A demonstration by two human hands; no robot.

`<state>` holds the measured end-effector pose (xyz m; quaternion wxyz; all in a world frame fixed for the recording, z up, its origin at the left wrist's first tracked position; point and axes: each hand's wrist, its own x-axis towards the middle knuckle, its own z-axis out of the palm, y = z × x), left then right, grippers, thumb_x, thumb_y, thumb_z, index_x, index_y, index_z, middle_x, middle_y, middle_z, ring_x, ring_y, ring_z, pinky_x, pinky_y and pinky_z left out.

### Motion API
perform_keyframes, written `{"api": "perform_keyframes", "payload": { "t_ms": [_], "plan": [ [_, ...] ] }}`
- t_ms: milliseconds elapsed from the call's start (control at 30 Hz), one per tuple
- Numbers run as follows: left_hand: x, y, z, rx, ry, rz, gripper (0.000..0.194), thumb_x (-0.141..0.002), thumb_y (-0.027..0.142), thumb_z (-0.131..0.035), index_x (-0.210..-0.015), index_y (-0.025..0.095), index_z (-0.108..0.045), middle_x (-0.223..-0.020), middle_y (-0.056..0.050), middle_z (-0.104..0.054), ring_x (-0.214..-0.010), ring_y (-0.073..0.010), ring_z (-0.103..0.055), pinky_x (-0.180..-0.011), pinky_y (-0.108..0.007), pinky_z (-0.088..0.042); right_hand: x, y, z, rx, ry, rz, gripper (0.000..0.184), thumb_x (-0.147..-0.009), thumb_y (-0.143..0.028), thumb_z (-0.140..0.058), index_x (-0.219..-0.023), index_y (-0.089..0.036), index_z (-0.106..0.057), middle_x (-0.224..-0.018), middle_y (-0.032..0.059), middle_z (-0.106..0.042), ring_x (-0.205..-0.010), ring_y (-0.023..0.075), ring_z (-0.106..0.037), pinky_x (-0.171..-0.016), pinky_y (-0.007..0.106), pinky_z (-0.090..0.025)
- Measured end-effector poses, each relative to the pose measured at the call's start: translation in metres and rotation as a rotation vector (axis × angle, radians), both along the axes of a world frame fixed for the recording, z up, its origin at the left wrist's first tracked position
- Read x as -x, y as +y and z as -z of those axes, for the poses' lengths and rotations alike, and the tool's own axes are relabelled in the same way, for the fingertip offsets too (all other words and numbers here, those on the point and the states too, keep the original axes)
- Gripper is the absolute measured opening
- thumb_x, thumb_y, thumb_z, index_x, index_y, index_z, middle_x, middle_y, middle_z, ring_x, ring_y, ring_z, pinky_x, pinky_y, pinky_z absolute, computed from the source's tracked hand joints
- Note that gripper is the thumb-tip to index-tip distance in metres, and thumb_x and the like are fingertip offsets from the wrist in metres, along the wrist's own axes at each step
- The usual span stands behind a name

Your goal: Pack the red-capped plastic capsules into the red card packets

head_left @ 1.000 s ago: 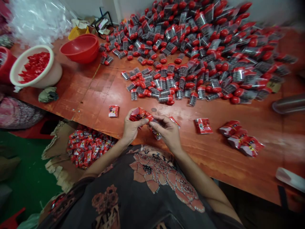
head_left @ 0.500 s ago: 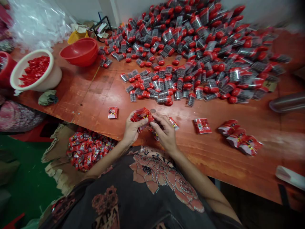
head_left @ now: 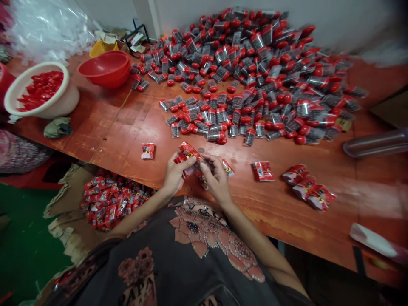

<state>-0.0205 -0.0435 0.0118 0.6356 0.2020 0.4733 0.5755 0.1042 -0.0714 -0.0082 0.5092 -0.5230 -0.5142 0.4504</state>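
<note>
Dark printed cloth — the person's shirt (head_left: 181,272) — fills the near part of my remote view. Left of it, red packets (head_left: 111,204) heap in torn cardboard (head_left: 63,233) below the edge of the table (head_left: 123,127), perhaps set low for easy reach. Over the table's near side the left hand (head_left: 174,175) is clamped on a held packet (head_left: 188,149), thumb across its face, probably to steady it; the right hand (head_left: 218,176) bunches thumb and fingers at its edge, though I cannot tell whether they pinch it. A lone packet (head_left: 148,151) lies to the left and an overlapping group (head_left: 307,187) well to the right, apparently spread to leave elbow room. Farther off, clear red-capped containers (head_left: 237,102) pile up toward the wall (head_left: 185,10), likely out of the hands' way; a white bowl (head_left: 70,100) and a red bowl (head_left: 105,67) stand at left.
</note>
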Motion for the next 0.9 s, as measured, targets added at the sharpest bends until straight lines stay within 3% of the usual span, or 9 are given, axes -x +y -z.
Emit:
{"api": "perform_keyframes", "payload": {
  "t_ms": [100, 300, 467, 600, 767, 900],
  "plan": [
    [0.004, 0.004, 0.001, 0.014, 0.044, 0.002, 0.043, -0.053, 0.021, -0.087, -0.087, 0.017, -0.062, -0.079, 0.001, -0.069, -0.065, -0.0111, -0.064, -0.064, -0.024, -0.053, -0.004, 0.002, -0.001, 0.004, -0.045, -0.070, 0.038, -0.089, -0.031, -0.058, -0.127, -0.033, -0.056, -0.120, 0.0068, -0.059, -0.112, 0.0236, -0.057, -0.098, 0.046, -0.049],
    [0.006, 0.002, 0.007, 0.089, 0.066, 0.123, 0.049, -0.051, 0.026, -0.089, -0.090, 0.016, -0.062, -0.077, 0.000, -0.069, -0.058, -0.0116, -0.063, -0.051, -0.022, -0.051, -0.003, 0.002, 0.004, -0.025, -0.068, -0.038, 0.043, -0.089, -0.029, -0.057, -0.131, -0.037, -0.054, -0.121, 0.0061, -0.058, -0.113, 0.0225, -0.057, -0.100, 0.047, -0.048],
    [0.014, 0.002, 0.010, 0.091, 0.066, 0.086, 0.055, -0.051, 0.028, -0.089, -0.098, 0.018, -0.063, -0.082, -0.001, -0.069, -0.056, -0.0119, -0.063, -0.046, -0.022, -0.051, -0.009, 0.006, 0.012, 0.042, -0.037, -0.098, 0.041, -0.085, -0.030, -0.062, -0.125, -0.035, -0.062, -0.111, 0.0051, -0.061, -0.104, 0.0216, -0.060, -0.096, 0.045, -0.049],
    [0.011, -0.003, 0.016, 0.120, 0.040, 0.151, 0.052, -0.051, 0.026, -0.089, -0.095, 0.017, -0.063, -0.080, 0.000, -0.068, -0.054, -0.0113, -0.062, -0.045, -0.022, -0.052, -0.010, 0.011, 0.016, 0.072, -0.018, -0.082, 0.031, -0.080, -0.032, -0.067, -0.111, -0.030, -0.070, -0.098, 0.0031, -0.065, -0.094, 0.0199, -0.062, -0.089, 0.042, -0.050],
    [0.016, 0.002, 0.024, 0.183, -0.066, 0.248, 0.043, -0.057, 0.027, -0.086, -0.093, 0.017, -0.064, -0.085, -0.004, -0.070, -0.063, -0.0162, -0.067, -0.052, -0.028, -0.056, -0.026, 0.012, 0.023, 0.221, 0.048, -0.057, 0.024, -0.075, -0.035, -0.071, -0.096, -0.023, -0.071, -0.089, 0.0026, -0.070, -0.079, 0.0183, -0.063, -0.075, 0.036, -0.052],
    [0.036, 0.013, 0.030, 0.188, -0.184, 0.154, 0.038, -0.064, 0.016, -0.080, -0.099, 0.016, -0.065, -0.101, -0.012, -0.072, -0.090, -0.0244, -0.070, -0.074, -0.037, -0.058, -0.062, 0.005, 0.024, 0.267, -0.227, -0.032, 0.028, -0.072, -0.041, -0.074, -0.091, -0.021, -0.072, -0.080, 0.0022, -0.065, -0.067, 0.0176, -0.058, -0.063, 0.034, -0.049]
  ]
}}
